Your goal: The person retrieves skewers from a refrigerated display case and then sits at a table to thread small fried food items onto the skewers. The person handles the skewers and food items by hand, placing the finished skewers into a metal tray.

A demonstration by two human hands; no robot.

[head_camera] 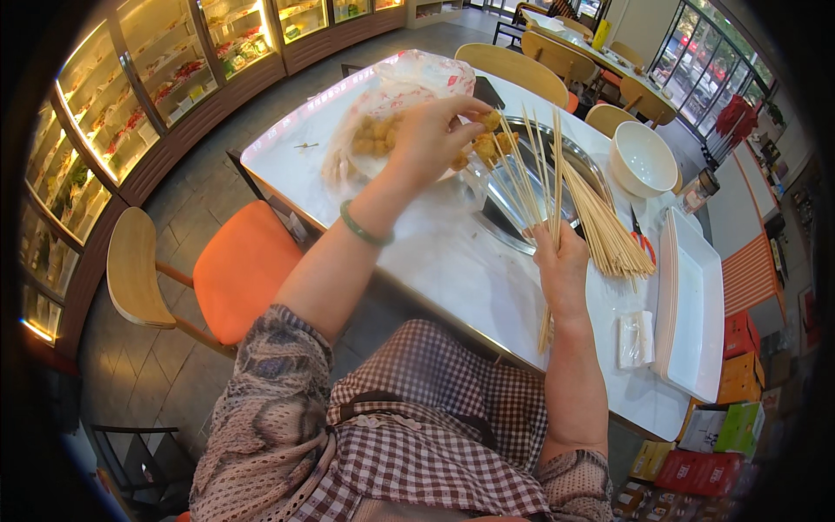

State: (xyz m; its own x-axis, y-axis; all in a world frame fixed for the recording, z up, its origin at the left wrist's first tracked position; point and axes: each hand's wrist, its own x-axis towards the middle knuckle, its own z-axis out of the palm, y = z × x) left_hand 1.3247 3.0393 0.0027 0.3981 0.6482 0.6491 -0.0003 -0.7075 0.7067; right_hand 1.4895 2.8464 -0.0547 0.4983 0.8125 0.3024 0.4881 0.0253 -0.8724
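Note:
My left hand (434, 134) pinches a golden fried ball (489, 120) at the tips of several skewers. Below my right hand's (561, 258) fist and above it run the thin wooden skewers (531, 176) it grips, fanned out upwards; some bear fried pieces near their tips. Under my left forearm and wrist lies an open plastic bag (424, 72) with more fried balls (375, 136). A round steel pan (515, 196) is set in the table beneath the skewers. A large bundle of bare skewers (607, 228) lies to the right of my right hand.
On the white table (450, 261) stand a white bowl (644, 159), a jar (698, 189) and stacked white trays (691, 307) at the right. Red-handled scissors (642, 241) and a small plastic packet (635, 339) lie near them. An orange chair (241, 271) is at the left.

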